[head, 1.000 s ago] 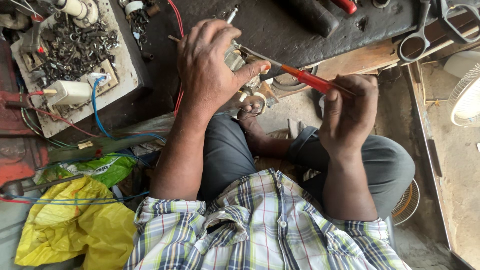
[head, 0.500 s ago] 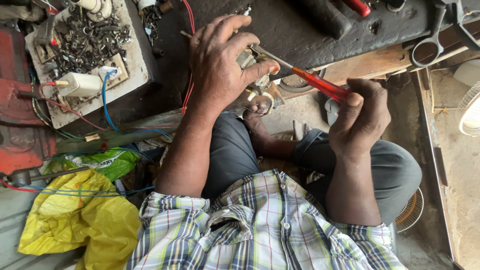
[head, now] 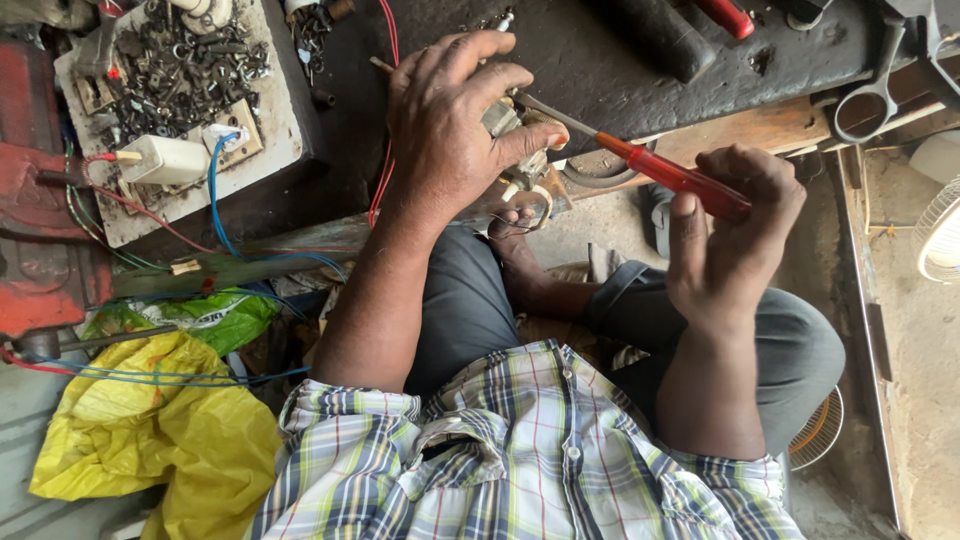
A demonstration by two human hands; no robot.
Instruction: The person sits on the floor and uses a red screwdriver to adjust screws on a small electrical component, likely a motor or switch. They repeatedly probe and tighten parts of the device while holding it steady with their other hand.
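Dark, oil-stained bench top (head: 620,50) fills the upper background, with a white tray (head: 285,130) of loose metal parts at the left and scissors (head: 880,90) at the right. At the bench edge, a small metal part (head: 515,135) is gripped in the closed left hand (head: 450,130). A red-handled screwdriver (head: 665,172) is clasped in the curled right hand (head: 735,235), its tip set against the part. A yellow plastic bag (head: 150,440) is seen lower left.
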